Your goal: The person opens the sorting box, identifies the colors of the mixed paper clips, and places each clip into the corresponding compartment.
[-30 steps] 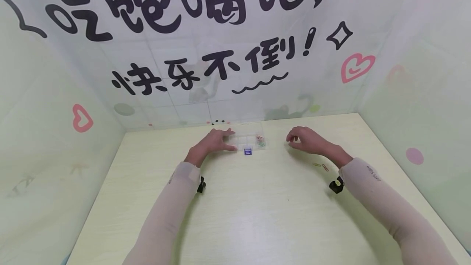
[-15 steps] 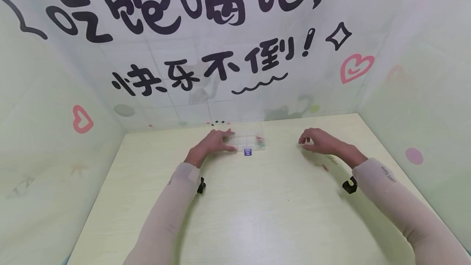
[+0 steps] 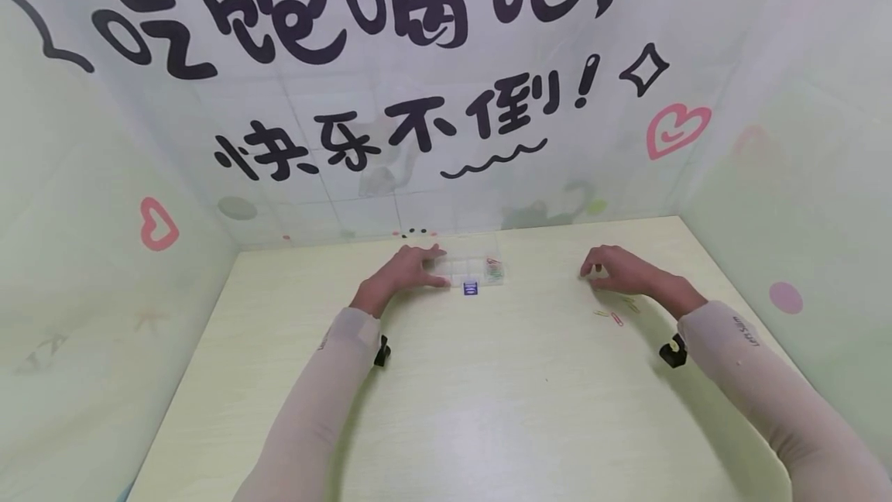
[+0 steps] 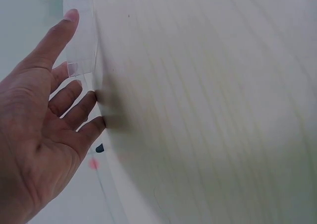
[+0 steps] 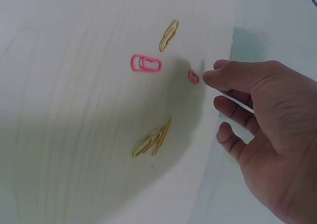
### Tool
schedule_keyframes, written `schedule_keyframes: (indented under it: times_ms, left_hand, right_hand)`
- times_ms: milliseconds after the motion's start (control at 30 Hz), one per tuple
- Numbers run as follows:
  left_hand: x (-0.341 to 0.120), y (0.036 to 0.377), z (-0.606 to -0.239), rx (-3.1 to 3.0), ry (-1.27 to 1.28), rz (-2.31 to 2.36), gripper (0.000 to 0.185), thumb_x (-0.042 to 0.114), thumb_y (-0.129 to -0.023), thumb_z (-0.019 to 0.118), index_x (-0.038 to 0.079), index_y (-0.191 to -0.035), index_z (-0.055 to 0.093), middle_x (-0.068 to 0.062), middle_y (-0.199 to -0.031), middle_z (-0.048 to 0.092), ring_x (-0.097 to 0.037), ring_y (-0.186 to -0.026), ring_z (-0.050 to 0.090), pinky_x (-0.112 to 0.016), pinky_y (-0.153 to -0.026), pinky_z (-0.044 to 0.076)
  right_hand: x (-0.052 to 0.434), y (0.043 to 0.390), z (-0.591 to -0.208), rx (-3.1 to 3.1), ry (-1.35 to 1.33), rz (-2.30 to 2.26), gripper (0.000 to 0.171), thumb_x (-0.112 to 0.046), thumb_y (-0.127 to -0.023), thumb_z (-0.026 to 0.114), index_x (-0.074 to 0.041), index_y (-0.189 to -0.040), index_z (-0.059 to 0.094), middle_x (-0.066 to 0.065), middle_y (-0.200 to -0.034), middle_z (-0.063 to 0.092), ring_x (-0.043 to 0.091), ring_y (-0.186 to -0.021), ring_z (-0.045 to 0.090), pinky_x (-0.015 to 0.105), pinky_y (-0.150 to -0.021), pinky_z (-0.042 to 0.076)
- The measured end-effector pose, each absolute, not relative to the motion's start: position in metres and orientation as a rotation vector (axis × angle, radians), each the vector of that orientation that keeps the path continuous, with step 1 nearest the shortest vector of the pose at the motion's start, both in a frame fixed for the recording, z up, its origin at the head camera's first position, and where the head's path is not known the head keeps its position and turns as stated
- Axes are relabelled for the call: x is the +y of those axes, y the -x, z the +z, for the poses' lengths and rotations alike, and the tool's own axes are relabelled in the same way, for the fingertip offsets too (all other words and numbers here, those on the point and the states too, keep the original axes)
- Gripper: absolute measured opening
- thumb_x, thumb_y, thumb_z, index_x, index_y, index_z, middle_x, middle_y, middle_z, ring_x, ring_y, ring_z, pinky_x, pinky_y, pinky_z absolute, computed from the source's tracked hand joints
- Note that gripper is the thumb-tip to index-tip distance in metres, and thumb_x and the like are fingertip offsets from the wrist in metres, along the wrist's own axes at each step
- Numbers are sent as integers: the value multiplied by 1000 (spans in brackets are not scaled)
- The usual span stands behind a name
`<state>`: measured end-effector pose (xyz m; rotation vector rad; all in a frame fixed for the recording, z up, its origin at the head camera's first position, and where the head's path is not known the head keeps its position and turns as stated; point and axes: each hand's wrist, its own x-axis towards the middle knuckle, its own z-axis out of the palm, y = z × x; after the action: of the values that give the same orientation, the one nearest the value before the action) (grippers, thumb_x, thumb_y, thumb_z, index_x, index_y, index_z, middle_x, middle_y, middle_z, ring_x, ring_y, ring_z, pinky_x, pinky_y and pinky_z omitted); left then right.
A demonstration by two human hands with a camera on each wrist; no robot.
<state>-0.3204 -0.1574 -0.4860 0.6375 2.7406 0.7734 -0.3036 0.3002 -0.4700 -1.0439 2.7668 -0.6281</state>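
Note:
My left hand (image 3: 433,265) lies with straight, spread fingers against the left end of a clear compartment box (image 3: 481,266). In the left wrist view the thumb (image 4: 63,29) lies along the box's clear wall (image 4: 83,41). Coloured clips show in the box's right cells, and a blue label (image 3: 470,287) sits at its front. My right hand (image 3: 594,273) hovers with loosely curled fingers over loose paper clips (image 3: 616,317) and holds nothing. Its fingertips (image 5: 212,77) are just beside a small red clip (image 5: 193,76).
On the pale wooden table (image 3: 488,393) lie a pink clip pair (image 5: 145,63), a yellow clip (image 5: 168,34) and more yellow clips (image 5: 152,142). Printed walls close in the table at the back and both sides.
My right hand has moved rightward, away from the box, to above the loose paper clips. The left hand and the box have stayed put.

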Motion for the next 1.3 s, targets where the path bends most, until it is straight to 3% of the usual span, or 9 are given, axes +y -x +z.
schedule_keyframes:
  times_ms: [667, 1300]
  left_hand:
    - [-157, 322, -487, 2739, -621, 779, 81, 42, -88, 87, 8, -154, 55, -14, -164, 41, -34, -156, 34, -46, -128, 30]
    - [-158, 320, -486, 2739, -621, 773, 81, 43, -88, 87, 8, -154, 55, -15, -164, 41, -35, -156, 33, -48, -129, 30]
  right_hand:
    - [308, 304, -476, 2750, 1003, -653, 14, 5, -89, 76, -4, -99, 79, 4, -98, 75, 26, -94, 67, 49, -87, 56]
    - [307, 303, -479, 2722, 947, -675, 9, 3, -90, 79, -4, -88, 73, 2, -87, 72, 13, -82, 63, 29, -75, 55]
